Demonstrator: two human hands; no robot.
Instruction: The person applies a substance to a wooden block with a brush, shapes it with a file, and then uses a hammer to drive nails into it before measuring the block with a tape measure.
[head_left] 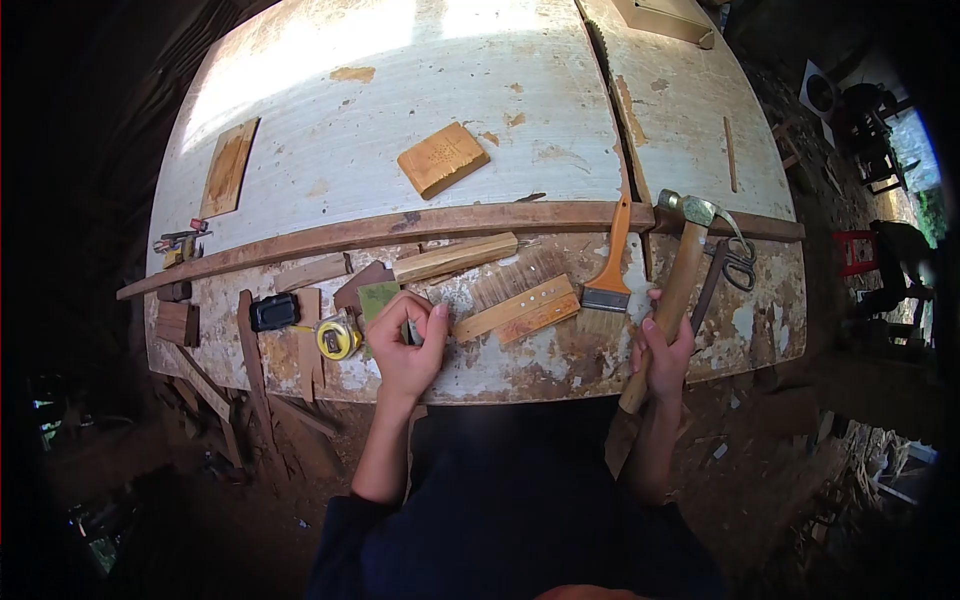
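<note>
My right hand (pixel 667 352) is wrapped round the wooden handle of a claw hammer (pixel 684 262), whose metal head points up and away from me. My left hand (pixel 408 345) is curled closed above the near edge of the bench; whatever its fingers may hold is hidden. Just behind it lies a green sheet (pixel 378 297), partly covered by the hand. A yellow tape measure (pixel 337 338) sits to its left. Between my hands are a light wooden strip with small holes (pixel 520 306) and a wide paintbrush (pixel 607 280) with an orange handle.
A long wooden bar (pixel 450 222) crosses the worn white bench (pixel 330 130). Beyond it rest a wooden block (pixel 443 160) and a thin board (pixel 230 168). Dark scissors (pixel 738 265) lie right of the hammer, a black case (pixel 274 312) at left. A gap runs between tabletop panels.
</note>
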